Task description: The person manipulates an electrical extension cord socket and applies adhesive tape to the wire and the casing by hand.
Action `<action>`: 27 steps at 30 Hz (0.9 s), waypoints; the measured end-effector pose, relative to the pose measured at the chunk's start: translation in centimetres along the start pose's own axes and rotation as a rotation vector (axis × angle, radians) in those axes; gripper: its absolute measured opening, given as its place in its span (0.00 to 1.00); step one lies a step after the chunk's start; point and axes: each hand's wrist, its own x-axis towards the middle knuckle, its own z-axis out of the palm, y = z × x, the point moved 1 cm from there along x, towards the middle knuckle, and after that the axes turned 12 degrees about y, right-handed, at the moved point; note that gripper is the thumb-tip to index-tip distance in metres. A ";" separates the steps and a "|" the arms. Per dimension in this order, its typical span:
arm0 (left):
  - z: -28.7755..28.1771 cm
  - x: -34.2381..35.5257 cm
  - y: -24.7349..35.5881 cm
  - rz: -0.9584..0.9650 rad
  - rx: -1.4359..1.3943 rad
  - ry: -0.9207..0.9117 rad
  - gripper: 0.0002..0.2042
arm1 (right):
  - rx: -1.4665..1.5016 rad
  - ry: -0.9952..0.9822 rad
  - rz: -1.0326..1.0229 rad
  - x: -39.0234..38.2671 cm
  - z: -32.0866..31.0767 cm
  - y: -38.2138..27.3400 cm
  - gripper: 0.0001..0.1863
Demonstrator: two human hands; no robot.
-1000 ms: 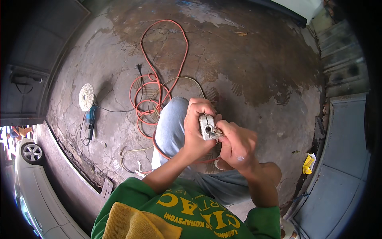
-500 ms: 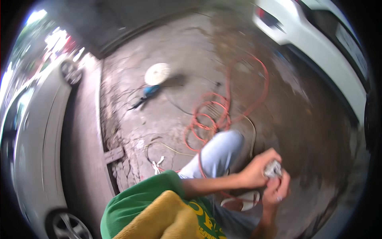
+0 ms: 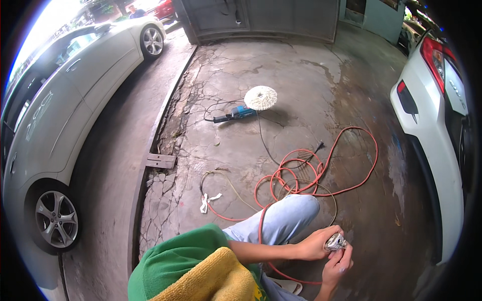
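Close together at the lower right, both my hands hold a small silver-grey piece (image 3: 335,243) with dark openings in its face; its kind I cannot make out. My left hand (image 3: 315,245) is wrapped round it from the left and above. From below, my right hand (image 3: 338,265) grips it with bent fingers. An orange-red hose or cord (image 3: 260,226) runs over my bent leg and down below my hands. Whether it joins the held piece I cannot tell.
A blue polisher (image 3: 241,112) with a white fluffy pad (image 3: 260,98) lies on cracked concrete, its black plug (image 3: 320,145) beside the orange-red coils (image 3: 288,173). White cars stand left (image 3: 100,75) and right (image 3: 427,125). A metal gate (image 3: 291,22) closes the back.
The view has turned and steadied, so the polisher, coils and cars sit differently in it. Both hands keep hold of the silver-grey piece, now lower in the picture.
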 end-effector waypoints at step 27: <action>-10.7 1.3 2.1 0.025 0.296 0.172 0.17 | -0.099 -0.089 0.050 1.1 -2.3 -0.4 0.23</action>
